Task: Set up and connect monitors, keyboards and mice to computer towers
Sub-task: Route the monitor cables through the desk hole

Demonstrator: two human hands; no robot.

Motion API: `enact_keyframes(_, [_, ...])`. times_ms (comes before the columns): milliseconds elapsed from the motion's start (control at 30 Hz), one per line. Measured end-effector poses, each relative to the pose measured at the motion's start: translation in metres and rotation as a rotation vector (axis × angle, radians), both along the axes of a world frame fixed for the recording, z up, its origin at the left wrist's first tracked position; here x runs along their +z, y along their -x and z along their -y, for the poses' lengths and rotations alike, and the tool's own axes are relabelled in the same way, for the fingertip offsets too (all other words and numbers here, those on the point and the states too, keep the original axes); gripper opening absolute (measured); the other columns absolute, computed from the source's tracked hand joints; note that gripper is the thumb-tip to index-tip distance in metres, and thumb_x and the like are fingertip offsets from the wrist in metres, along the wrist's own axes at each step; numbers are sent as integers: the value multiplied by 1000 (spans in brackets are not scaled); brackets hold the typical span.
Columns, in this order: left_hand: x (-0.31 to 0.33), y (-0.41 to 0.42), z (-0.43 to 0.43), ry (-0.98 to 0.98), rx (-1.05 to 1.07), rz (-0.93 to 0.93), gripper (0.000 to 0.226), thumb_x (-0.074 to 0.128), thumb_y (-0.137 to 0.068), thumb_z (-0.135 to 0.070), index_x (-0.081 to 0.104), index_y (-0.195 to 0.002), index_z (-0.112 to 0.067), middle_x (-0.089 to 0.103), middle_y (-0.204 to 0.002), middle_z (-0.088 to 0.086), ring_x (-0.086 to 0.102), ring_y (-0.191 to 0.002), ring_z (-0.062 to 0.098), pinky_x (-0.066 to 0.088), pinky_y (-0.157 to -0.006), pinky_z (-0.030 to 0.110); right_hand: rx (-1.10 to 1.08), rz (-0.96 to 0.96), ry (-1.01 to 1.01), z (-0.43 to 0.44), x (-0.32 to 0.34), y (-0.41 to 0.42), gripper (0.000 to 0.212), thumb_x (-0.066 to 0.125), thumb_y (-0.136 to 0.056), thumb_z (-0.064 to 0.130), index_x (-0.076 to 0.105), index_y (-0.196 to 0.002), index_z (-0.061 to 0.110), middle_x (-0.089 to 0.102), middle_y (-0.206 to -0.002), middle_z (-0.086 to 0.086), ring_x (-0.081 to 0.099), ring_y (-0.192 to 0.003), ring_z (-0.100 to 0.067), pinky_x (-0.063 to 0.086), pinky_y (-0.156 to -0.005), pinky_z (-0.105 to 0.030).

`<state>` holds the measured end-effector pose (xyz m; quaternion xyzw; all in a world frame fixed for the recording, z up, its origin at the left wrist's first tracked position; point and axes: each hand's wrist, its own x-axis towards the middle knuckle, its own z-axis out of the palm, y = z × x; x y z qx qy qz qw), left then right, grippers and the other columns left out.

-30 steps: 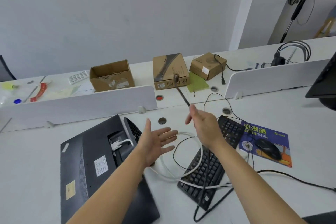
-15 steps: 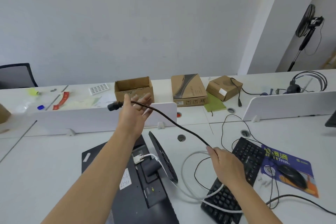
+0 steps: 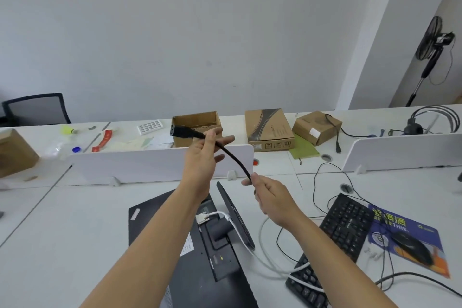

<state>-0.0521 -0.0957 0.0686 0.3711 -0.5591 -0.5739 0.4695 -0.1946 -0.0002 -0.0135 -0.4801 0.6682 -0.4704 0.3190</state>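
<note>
I hold a black power cable (image 3: 232, 156) raised above the desk. My left hand (image 3: 201, 157) grips it just behind its black plug (image 3: 180, 131), which points left. My right hand (image 3: 268, 192) pinches the same cable lower down and to the right. Below my arms a black monitor (image 3: 175, 240) lies face down with its round stand base (image 3: 236, 217) sticking up. A white video cable (image 3: 265, 257) is plugged into the monitor's back. A black keyboard (image 3: 342, 222) lies to the right, beside a black mouse (image 3: 412, 246) on a blue mouse pad (image 3: 422, 230).
White divider panels (image 3: 140, 165) run across the desk behind the monitor. Beyond them stand cardboard boxes (image 3: 268, 129), a headset (image 3: 425, 120) and small clutter. A standing fan (image 3: 432, 50) is at the far right, and a chair (image 3: 35, 109) at the far left. Thin black cords trail by the keyboard.
My left hand took the cable near the plug and lifted it. My right hand has since slid up the cable, closer to the left hand. The view tilted upward.
</note>
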Motion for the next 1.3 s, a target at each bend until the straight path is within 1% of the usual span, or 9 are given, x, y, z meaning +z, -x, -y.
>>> enact_keyframes(67, [0,-5,-6,-3,17,4,34,40,-105,-42,64,-118,-20,75,-108,-4,63,-117,11,53,-97,42,-69,-126,48,-2,0,0,52,32,-97,68,65,-78,33,57,-62,-4,55,-61,-22,45,-62,-39])
enact_keyframes(300, [-5,-27,-12,138,368,-73,23,52,-103,-33,63,-120,-23,73,-107,-2,68,-99,9,56,-85,32,-253,-228,38,-15,20,16,48,33,-105,46,62,-81,17,50,-44,22,52,-45,4,31,-55,-30])
enact_keyframes(400, [-4,-25,-21,340,379,103,25,65,-95,-33,71,-116,-20,71,-80,8,59,-70,7,51,-77,21,-206,-295,38,-17,23,15,39,34,-105,45,65,-91,26,57,-53,18,56,-53,-1,39,-58,-32])
enact_keyframes(533, [3,-21,-41,544,370,121,24,75,-76,-46,73,-99,-38,74,-84,-12,67,-80,3,53,-78,21,-81,-348,95,-9,16,6,26,38,-105,37,59,-121,33,62,-77,12,63,-79,-12,53,-75,-42])
enact_keyframes(600, [6,-21,-45,628,369,140,30,79,-70,-48,77,-95,-31,73,-87,-13,67,-87,7,51,-78,20,-34,-348,95,-7,13,1,30,37,-106,36,56,-129,35,61,-86,14,63,-87,-13,53,-82,-43])
enact_keyframes(800, [3,-16,-47,849,382,211,40,88,-61,-46,81,-86,-15,62,-86,-29,66,-89,16,53,-73,21,-175,-898,78,-11,19,-6,35,44,-102,37,69,-120,20,60,-115,1,51,-102,-24,41,-84,-38])
enact_keyframes(1067, [-23,-9,-42,687,264,294,32,83,-67,-49,81,-89,-27,68,-84,-16,65,-86,7,47,-73,12,-78,-432,249,-6,38,-22,34,58,-98,36,58,-132,39,63,-111,12,59,-66,-6,51,-75,-28])
enact_keyframes(1233, [-68,-21,-28,454,150,488,50,57,-72,-77,78,-97,-39,67,-85,-16,65,-88,4,55,-81,30,-33,-662,77,-2,0,-9,29,45,-99,55,57,-124,45,57,-98,12,60,-77,-11,49,-69,-32])
enact_keyframes(1300, [-91,-26,-26,406,80,618,63,35,-85,-81,77,-90,-34,63,-72,-6,63,-81,16,51,-77,38,-48,-775,-63,-4,-21,-3,29,41,-101,54,58,-122,43,56,-96,9,62,-83,-18,44,-65,-31])
